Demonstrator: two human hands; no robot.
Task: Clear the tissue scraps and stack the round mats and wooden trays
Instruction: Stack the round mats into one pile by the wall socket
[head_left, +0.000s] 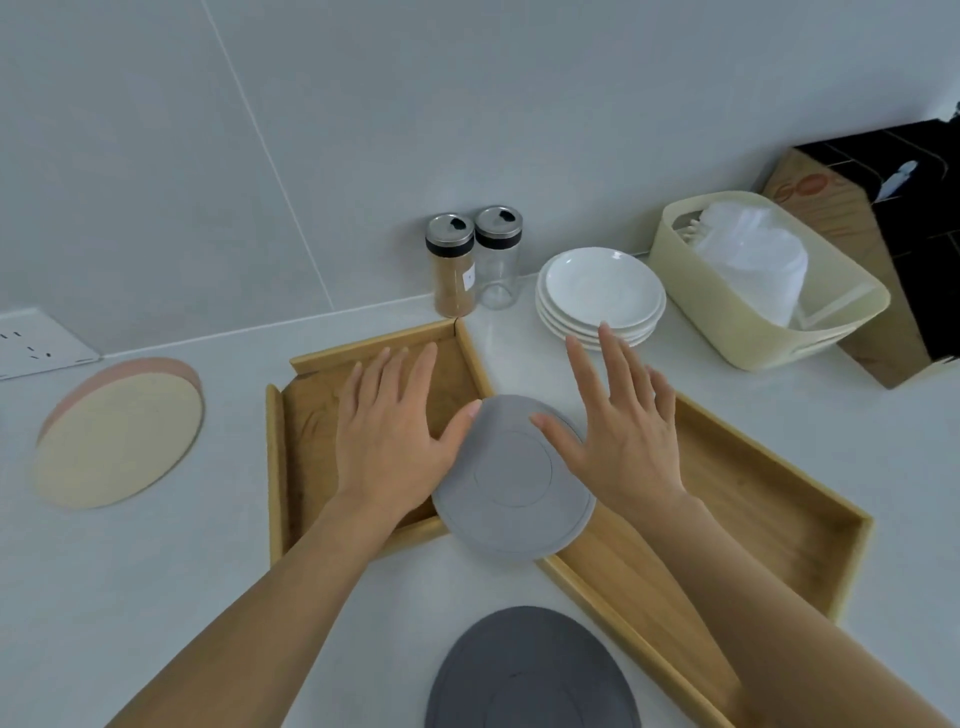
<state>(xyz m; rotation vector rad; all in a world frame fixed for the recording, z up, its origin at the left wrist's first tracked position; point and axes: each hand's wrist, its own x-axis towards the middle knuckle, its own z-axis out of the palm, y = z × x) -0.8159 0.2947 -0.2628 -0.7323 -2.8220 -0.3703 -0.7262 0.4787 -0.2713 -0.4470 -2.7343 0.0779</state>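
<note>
Wooden trays (310, 415) under splayed, empty left hand (387, 434) and right hand (621, 441); plastic bag (753, 260) inside cream basket (727, 322).

**Cut Off and Covered**

The dark grey round silicone mat (530, 670) runs off the near picture edge, as does the near corner of the right-hand rectangular wooden tray (769, 499). Far left, a pink round mat (150, 365) shows only its rim under a cream round mat (119, 441). The white wall socket (36, 343) is cut by the left edge. The label on the glass spice jar of brown powder (451, 270) is too small to read.
</note>
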